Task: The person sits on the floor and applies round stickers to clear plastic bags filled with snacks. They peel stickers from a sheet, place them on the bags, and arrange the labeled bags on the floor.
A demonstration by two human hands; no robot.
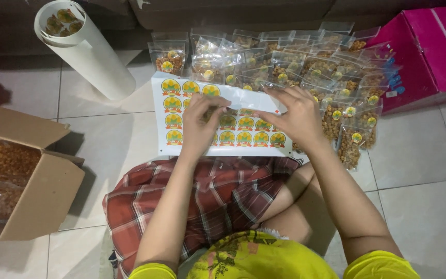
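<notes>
Stickers: my left hand (198, 124) and right hand (295, 116) press on the sticker sheet (218, 116) across my lap, fingers curled picking one round label loose; next, probably, lifting it toward the snack pouches (285, 67).

Indoor light is moderate and fairly even from overhead, casting soft shadows beside the cardboard box (37, 191) and paper roll (86, 51), mild glare on the clear snack bags (305, 67), dim upper background, slight softness throughout.
</notes>
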